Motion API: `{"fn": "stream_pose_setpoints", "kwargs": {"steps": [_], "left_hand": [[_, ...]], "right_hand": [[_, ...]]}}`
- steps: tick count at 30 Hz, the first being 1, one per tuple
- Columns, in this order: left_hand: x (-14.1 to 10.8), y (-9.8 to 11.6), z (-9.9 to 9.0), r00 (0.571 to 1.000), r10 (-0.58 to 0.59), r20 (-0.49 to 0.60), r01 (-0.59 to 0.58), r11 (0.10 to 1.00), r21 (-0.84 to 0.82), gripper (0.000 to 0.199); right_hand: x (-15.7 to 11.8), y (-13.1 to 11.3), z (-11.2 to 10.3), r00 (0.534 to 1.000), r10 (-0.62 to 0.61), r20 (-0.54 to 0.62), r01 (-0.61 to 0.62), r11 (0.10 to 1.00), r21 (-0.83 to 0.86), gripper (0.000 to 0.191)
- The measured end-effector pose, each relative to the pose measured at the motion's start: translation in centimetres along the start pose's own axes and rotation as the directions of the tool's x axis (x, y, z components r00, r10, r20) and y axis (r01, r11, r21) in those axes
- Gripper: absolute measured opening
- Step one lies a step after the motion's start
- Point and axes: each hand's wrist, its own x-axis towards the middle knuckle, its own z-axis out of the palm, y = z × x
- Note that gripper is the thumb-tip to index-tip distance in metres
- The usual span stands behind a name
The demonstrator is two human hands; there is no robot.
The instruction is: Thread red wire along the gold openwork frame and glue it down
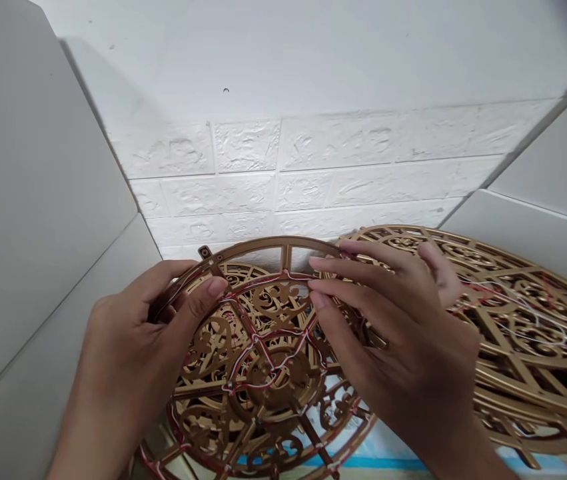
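Observation:
A round gold ornamental frame [290,255] with scrollwork and spokes is held up, tilted, in front of me. Thin red and white wires [263,280] run along its inner ring and spokes to the centre. My left hand [148,333] grips the left rim, thumb on the near face and fingers behind it. At the upper right of the frame is my right hand [398,320], its fingertips bent against the rim and the wired ring. Its thumb and the far side of its grip are partly hidden.
More round gold frames [503,260] lie stacked on the right, with loose white and red wires [538,313] on top. Other gold scrollwork shows beneath the held frame. Behind stands a white brick-patterned wall [313,153]; grey-white panels [38,200] close in both sides.

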Motion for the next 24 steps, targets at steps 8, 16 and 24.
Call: {"fn": "stream_pose_setpoints", "kwargs": {"steps": [8, 16, 24], "left_hand": [[-0.03, 0.07, -0.19, 1.000, 0.019, -0.017, -0.020, 1.000, -0.012, 0.013], [-0.04, 0.08, 0.00, 1.000, 0.013, -0.015, -0.013, 1.000, -0.019, 0.013], [-0.22, 0.05, 0.24, 1.000, -0.016, -0.015, 0.016, 1.000, -0.020, 0.017]], "right_hand": [[0.27, -0.06, -0.23, 0.999, 0.003, -0.036, -0.002, 1.000, 0.028, 0.022], [0.14, 0.08, -0.03, 1.000, 0.012, -0.024, -0.011, 0.999, 0.040, 0.021], [0.10, 0.27, 0.16, 1.000, 0.001, -0.027, 0.001, 0.999, 0.051, 0.018]]}}
